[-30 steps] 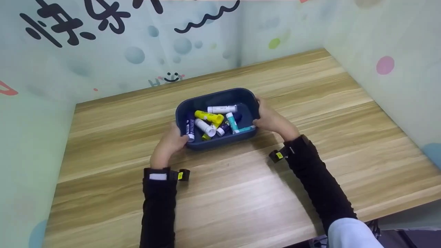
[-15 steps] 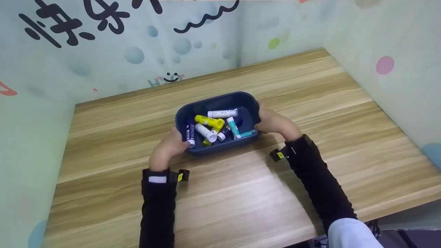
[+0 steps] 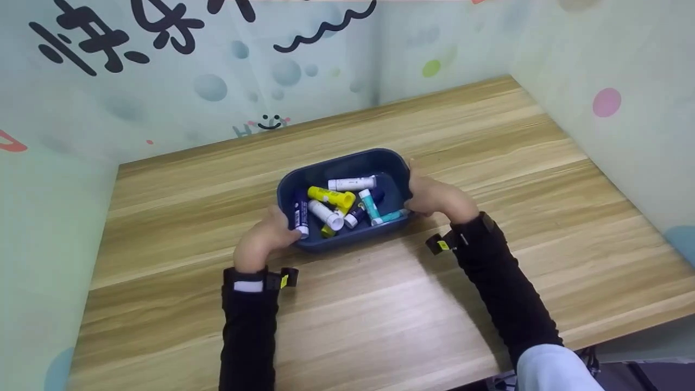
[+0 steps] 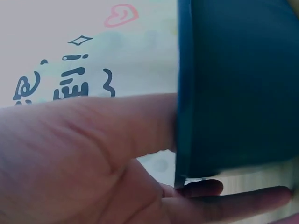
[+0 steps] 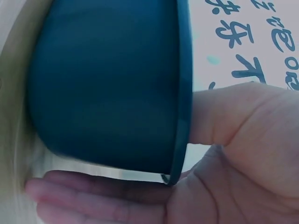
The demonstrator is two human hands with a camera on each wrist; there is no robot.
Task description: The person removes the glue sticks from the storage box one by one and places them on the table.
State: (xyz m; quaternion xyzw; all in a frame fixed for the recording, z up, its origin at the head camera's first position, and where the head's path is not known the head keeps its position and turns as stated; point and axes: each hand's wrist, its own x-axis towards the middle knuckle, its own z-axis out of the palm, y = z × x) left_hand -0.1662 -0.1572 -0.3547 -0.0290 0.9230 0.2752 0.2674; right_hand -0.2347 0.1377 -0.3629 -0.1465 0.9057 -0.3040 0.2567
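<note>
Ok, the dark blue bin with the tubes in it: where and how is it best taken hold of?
Probably by its two short ends, one hand from each side. The dark blue bin has a protruding rim: the left hand and right hand each hook a thumb over it, fingers under the base. A level two-sided grip should keep the loose tubes from spilling.
</note>
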